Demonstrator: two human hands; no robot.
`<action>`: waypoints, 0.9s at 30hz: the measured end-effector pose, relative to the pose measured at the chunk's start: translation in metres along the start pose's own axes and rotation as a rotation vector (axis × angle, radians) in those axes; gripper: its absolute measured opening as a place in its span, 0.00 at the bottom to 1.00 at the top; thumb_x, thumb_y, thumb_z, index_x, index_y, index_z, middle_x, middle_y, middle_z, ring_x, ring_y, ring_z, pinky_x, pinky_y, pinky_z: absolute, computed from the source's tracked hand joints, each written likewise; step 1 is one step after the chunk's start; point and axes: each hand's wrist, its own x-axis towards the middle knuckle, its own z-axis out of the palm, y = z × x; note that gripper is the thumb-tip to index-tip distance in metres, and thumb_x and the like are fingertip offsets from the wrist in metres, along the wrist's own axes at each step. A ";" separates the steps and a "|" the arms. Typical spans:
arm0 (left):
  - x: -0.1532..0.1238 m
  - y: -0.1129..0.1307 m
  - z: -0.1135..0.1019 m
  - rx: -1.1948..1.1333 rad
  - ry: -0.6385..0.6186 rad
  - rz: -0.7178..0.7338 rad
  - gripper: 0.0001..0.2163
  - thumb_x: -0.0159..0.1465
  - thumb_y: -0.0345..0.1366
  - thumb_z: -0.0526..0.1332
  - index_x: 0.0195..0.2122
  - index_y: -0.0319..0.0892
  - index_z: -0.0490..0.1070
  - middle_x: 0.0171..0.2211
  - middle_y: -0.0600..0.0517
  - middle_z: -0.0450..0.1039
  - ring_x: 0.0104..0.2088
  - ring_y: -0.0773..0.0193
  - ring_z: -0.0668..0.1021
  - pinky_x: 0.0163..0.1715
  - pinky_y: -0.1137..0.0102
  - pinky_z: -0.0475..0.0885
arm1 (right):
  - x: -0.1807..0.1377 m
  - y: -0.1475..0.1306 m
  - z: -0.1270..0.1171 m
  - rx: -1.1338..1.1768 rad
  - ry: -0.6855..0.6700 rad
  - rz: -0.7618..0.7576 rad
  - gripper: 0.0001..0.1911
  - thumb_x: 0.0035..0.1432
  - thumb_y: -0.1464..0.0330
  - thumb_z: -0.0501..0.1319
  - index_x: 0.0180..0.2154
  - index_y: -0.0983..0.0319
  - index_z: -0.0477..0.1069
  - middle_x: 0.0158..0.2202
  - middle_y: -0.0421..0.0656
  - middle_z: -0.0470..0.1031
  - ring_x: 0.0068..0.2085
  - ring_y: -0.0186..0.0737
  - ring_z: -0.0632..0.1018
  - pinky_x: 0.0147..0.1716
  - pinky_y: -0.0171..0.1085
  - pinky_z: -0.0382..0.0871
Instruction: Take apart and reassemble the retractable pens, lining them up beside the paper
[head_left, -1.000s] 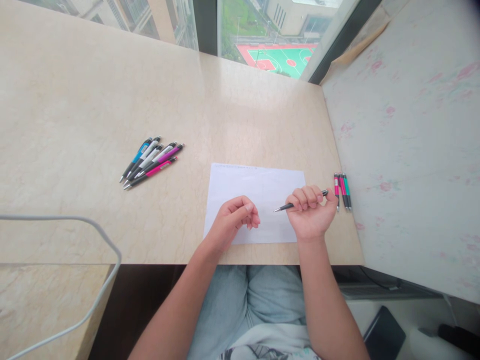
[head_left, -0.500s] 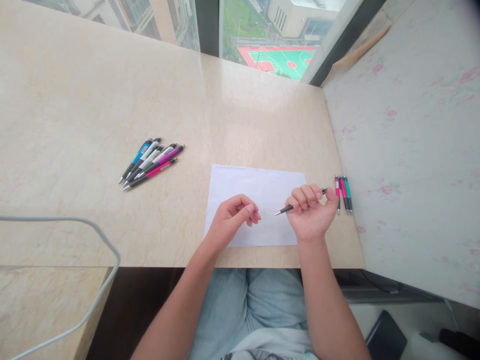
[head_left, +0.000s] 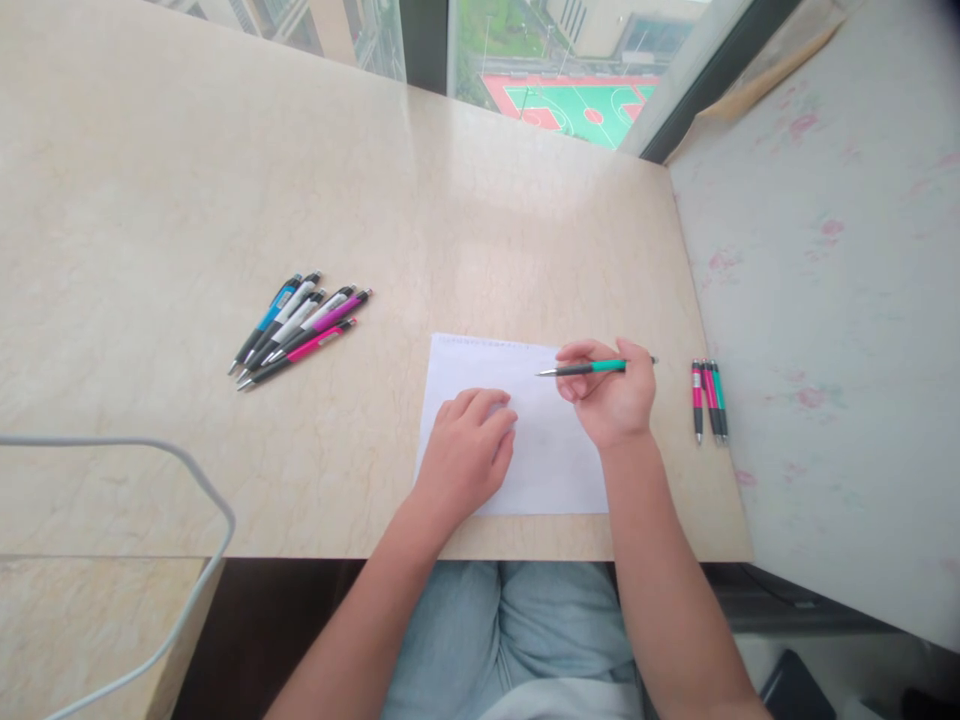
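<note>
A white sheet of paper (head_left: 551, 480) lies near the front edge of the table, with a faint line of writing along its top. My left hand (head_left: 472, 440) rests palm down on the sheet's left part, fingers stretched forward and holding nothing. Over the upper right of the paper, my right hand (head_left: 611, 395) is closed on a green and black ballpoint pen (head_left: 596, 368). The pen lies nearly level, its silver tip pointing left toward the written line; its rear end is partly hidden by the fingers.
Several pens (head_left: 300, 325) in blue, white, purple and pink lie grouped at left on the table (head_left: 225, 200). Three pens (head_left: 709, 400), pink and green, lie beside the wallpapered panel (head_left: 825, 330). A white cable (head_left: 191, 465) loops at the left. A window frame (head_left: 425, 50) stands behind.
My left hand has turned palm down and flattened onto the paper. My right hand has moved left and up, turning the pen so its green barrel shows.
</note>
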 end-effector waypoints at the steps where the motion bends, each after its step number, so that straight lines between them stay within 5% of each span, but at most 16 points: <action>1: 0.000 0.000 0.000 0.008 -0.004 -0.002 0.08 0.66 0.31 0.56 0.43 0.42 0.74 0.53 0.42 0.74 0.52 0.48 0.72 0.49 0.53 0.67 | 0.003 0.002 0.001 -0.071 0.012 -0.011 0.27 0.61 0.49 0.52 0.31 0.63 0.77 0.16 0.38 0.65 0.20 0.34 0.68 0.19 0.34 0.61; 6: 0.000 0.001 -0.001 0.022 -0.012 -0.011 0.08 0.66 0.30 0.56 0.43 0.43 0.74 0.53 0.43 0.73 0.52 0.48 0.72 0.49 0.54 0.68 | 0.016 0.017 0.002 -0.348 0.136 -0.124 0.17 0.58 0.52 0.63 0.37 0.58 0.76 0.27 0.38 0.75 0.28 0.33 0.74 0.24 0.31 0.65; 10: 0.000 0.002 -0.001 0.025 -0.025 -0.017 0.08 0.66 0.30 0.56 0.43 0.43 0.73 0.54 0.42 0.73 0.53 0.48 0.72 0.49 0.53 0.68 | 0.023 0.026 -0.004 -0.564 0.324 -0.299 0.16 0.56 0.55 0.68 0.27 0.60 0.71 0.17 0.33 0.66 0.20 0.28 0.65 0.20 0.29 0.58; 16: 0.000 0.002 0.000 0.039 -0.040 -0.014 0.08 0.67 0.30 0.56 0.43 0.42 0.73 0.54 0.42 0.73 0.53 0.47 0.72 0.49 0.53 0.69 | 0.027 0.024 -0.006 -0.772 0.267 -0.249 0.18 0.61 0.53 0.62 0.28 0.60 0.71 0.20 0.37 0.72 0.21 0.31 0.71 0.22 0.32 0.63; 22: 0.000 0.001 0.000 0.053 -0.035 -0.008 0.07 0.67 0.30 0.57 0.43 0.42 0.73 0.54 0.44 0.73 0.53 0.49 0.72 0.50 0.54 0.70 | 0.035 0.029 -0.008 -1.048 0.368 -0.435 0.19 0.61 0.57 0.61 0.22 0.60 0.63 0.17 0.33 0.62 0.21 0.29 0.62 0.23 0.33 0.56; 27: 0.000 0.001 -0.001 0.065 -0.032 -0.009 0.07 0.66 0.30 0.58 0.43 0.43 0.73 0.54 0.44 0.73 0.53 0.50 0.72 0.50 0.54 0.71 | 0.037 0.032 -0.010 -1.119 0.362 -0.426 0.19 0.61 0.57 0.60 0.22 0.60 0.64 0.19 0.34 0.62 0.22 0.31 0.63 0.24 0.34 0.56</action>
